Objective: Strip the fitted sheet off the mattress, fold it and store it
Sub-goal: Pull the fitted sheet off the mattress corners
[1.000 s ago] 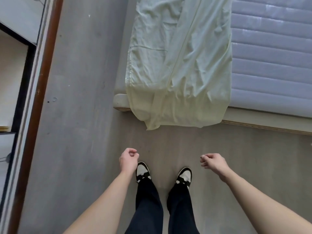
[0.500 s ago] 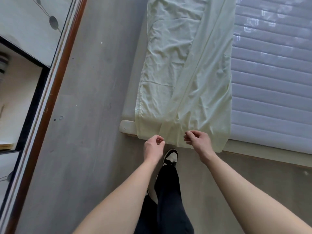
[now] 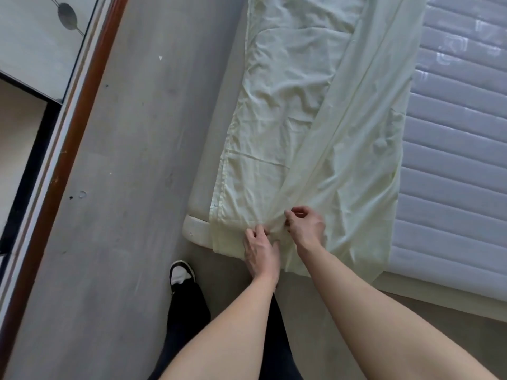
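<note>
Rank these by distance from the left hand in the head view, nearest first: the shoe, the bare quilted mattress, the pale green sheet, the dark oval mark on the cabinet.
From the left hand:
1. Pale green sheet, pinched in its fingers at the bed's near end.
2. Shoe, on the floor just below-left.
3. Bare quilted mattress, off to the right.
4. Dark oval mark, far upper left.

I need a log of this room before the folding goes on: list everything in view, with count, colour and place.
fitted sheet: one, pale green, lying wrinkled and folded lengthwise along the mattress's near-left strip, its end hanging over the foot.
mattress: one, grey-white, quilted in ridges, bare at right.
bed base: one, off-white, rounded corner under the sheet's end.
floor: grey, left of and below the bed.
cabinet: one, white with brown edge, far left.
shoe: one, black and white, on the floor.
left hand: one, grip on the sheet's end.
right hand: one, pinching the sheet beside it.
</note>
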